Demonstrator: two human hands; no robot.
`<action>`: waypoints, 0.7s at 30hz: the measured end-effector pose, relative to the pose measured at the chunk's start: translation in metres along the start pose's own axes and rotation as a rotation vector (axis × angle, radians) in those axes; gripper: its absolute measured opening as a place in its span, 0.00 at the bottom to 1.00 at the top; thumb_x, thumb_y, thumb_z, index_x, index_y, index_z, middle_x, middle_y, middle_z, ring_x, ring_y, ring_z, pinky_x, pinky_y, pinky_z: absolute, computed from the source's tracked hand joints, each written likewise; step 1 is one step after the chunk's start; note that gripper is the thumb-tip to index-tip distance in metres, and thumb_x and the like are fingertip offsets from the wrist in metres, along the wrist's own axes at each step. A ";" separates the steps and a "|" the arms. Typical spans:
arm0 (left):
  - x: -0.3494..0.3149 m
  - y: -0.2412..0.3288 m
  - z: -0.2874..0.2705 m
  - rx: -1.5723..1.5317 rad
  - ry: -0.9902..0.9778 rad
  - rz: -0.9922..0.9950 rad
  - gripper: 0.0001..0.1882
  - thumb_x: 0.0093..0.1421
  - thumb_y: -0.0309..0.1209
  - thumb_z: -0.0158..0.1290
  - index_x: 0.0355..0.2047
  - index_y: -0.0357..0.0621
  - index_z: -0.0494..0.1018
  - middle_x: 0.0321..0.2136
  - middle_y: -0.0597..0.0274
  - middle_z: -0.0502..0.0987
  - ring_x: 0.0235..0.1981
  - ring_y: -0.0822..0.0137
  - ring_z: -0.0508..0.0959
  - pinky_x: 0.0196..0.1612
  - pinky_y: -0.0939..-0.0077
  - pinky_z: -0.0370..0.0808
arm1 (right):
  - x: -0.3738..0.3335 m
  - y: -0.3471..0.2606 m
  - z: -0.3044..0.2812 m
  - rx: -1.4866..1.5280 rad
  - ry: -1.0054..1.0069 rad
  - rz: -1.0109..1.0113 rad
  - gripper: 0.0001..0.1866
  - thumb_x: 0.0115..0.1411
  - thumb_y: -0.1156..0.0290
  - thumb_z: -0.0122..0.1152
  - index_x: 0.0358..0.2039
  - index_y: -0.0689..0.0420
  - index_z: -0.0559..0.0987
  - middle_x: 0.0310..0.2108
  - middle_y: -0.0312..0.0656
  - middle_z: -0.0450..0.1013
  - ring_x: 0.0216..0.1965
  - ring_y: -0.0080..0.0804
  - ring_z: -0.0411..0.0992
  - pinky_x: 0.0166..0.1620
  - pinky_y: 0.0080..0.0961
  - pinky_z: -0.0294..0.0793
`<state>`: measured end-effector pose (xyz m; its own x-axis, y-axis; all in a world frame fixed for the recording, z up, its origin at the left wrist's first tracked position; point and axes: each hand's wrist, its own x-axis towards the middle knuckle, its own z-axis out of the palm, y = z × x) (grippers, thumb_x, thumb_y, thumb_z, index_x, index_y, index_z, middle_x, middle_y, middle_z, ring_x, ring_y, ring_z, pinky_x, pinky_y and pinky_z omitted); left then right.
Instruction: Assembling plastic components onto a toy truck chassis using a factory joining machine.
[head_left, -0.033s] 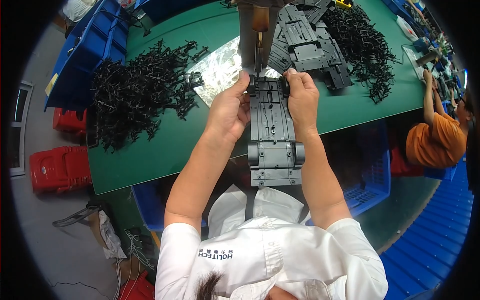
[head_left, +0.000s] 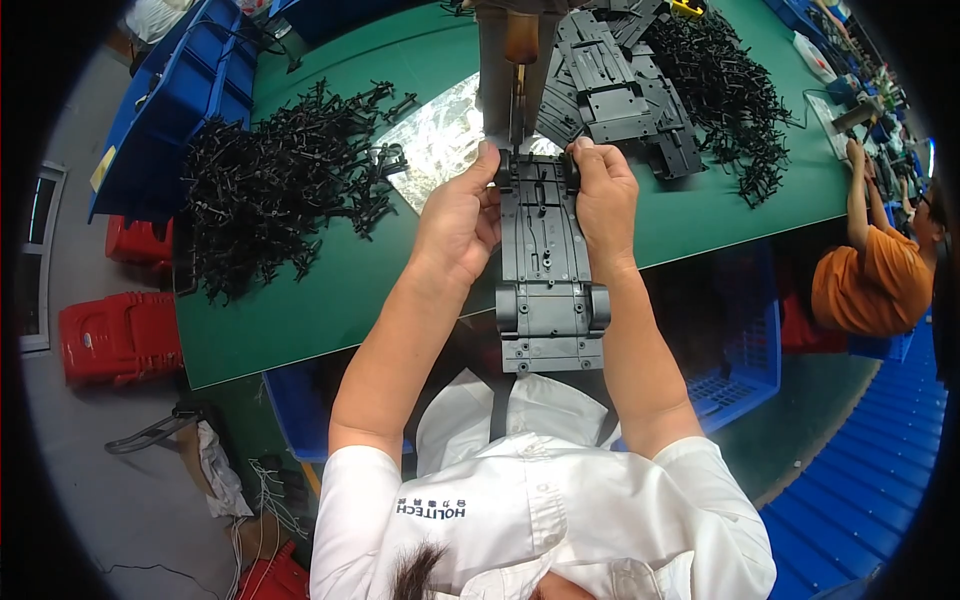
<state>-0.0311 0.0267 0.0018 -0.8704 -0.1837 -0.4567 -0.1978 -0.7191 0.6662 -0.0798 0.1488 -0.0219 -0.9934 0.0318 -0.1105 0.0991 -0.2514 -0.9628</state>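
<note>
A long dark grey plastic chassis plate (head_left: 543,240) with raised ribs and screw bosses extends from below a machine's thin vertical shaft (head_left: 518,105) toward my body. My left hand (head_left: 455,220) grips its far left corner, thumb up on the rounded black side part. On the opposite corner my right hand (head_left: 605,195) is closed the same way, thumb and fingers pinching the edge. The plate's far end lies right under the shaft's tip; whether they touch I cannot tell. Its near end juts past the bench edge, over my lap.
Small black plastic parts form a left heap (head_left: 270,180) and a right heap (head_left: 720,90). More chassis plates (head_left: 620,100) are stacked beyond my right hand. A shiny silver sheet (head_left: 440,140) covers part of the green bench (head_left: 300,340). At far right, a person in orange (head_left: 870,275) works.
</note>
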 end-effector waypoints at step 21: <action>-0.002 0.001 0.000 0.014 -0.002 0.013 0.13 0.58 0.41 0.51 0.34 0.44 0.71 0.26 0.68 0.72 0.26 0.75 0.71 0.31 0.79 0.71 | -0.002 -0.003 0.004 0.023 0.005 -0.045 0.10 0.59 0.68 0.52 0.26 0.61 0.71 0.22 0.29 0.65 0.25 0.13 0.58 0.29 0.13 0.59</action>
<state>-0.0298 0.0261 0.0029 -0.8741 -0.1913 -0.4465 -0.1927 -0.7071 0.6803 -0.0786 0.1455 -0.0179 -0.9964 0.0483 -0.0690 0.0534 -0.2715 -0.9610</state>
